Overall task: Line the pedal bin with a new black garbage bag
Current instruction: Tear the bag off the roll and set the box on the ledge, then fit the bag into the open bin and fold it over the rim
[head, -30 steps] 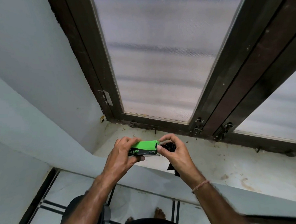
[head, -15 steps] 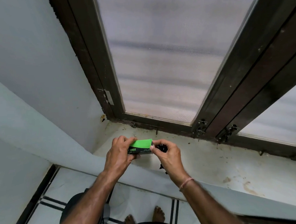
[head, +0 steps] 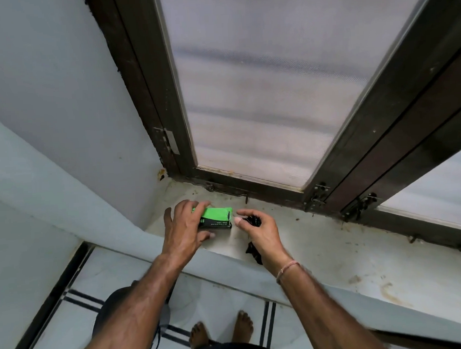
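Observation:
A green and black box of garbage bags (head: 217, 217) lies on the pale window sill (head: 323, 249). My left hand (head: 184, 228) grips it, fingers over its top and thumb on its near side. Just right of the box, a small gap away, my right hand (head: 260, 234) holds a crumpled black garbage bag (head: 251, 220) in curled fingers, and a tail of the bag (head: 253, 251) hangs below the palm. On the floor below, the dark pedal bin (head: 108, 308) is mostly hidden by my left forearm.
A dark wooden window frame (head: 252, 189) with mesh panels stands right behind the sill, with metal latches (head: 318, 196) at its base. A white wall (head: 59, 130) closes the left side. My bare feet (head: 223, 334) stand on the white tiled floor.
Both hands moved forward and down to the sill. The box now lies on it. My right hand came away from the box end, keeping the black bag.

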Demonstrator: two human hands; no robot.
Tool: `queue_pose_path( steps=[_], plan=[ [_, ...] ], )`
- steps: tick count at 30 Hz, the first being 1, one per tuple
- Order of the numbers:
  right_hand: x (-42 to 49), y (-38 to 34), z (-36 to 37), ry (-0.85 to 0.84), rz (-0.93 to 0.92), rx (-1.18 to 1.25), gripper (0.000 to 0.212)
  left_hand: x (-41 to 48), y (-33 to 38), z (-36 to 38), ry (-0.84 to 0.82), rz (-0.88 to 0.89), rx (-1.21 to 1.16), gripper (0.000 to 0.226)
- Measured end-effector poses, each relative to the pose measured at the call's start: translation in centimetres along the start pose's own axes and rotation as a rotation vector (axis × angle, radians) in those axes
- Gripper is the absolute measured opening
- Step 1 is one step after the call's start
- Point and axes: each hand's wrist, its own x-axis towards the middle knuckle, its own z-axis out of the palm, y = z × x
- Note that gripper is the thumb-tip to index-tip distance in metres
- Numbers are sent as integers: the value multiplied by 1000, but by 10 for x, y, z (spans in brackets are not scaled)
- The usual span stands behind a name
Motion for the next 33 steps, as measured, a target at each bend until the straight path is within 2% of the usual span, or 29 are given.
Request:
queue_pose_path(
  steps=[6, 9, 11, 13, 16, 18, 21, 24, 27, 30, 33],
  plan=[
    [-21, -2, -1, 17, 33, 28, 25, -10, 5, 0, -18, 1, 56, 92],
    [-33, -3, 3, 31, 22, 33, 30, -22, 11, -1, 103, 13, 2, 78],
    [-42, -1, 8, 26, 29, 83, 37, -35, 16, -1, 205, -1, -164, 51],
    [-53, 3, 17, -11, 46, 108, 46, -50, 21, -2, 140, -50, -398, 34],
    [-66, 8, 39, -95, 110, 111, 63, -71, 27, -2, -80, -171, -691, 43],
    [-74, 11, 58, -138, 178, 150, 72, -85, 27, -2, -137, -286, -910, 50],
    [-87, 17, 86, -195, 227, 139, 75, -104, 14, -4, -167, -448, -1154, 45],
    [-104, 23, 113, -232, 211, 96, 69, -124, -11, -9, -88, -581, -1282, 34],
    [-124, 33, 143, -240, 135, 50, 49, -145, -48, -19, 16, -686, -1326, 32],
    [-144, 48, 181, -164, 72, 13, 26, -173, -98, -28, 82, -764, -1381, 35],
    [-166, 68, 229, -112, 45, -17, 23, -208, -155, -37, 109, -793, -1427, 27]
  ],
)
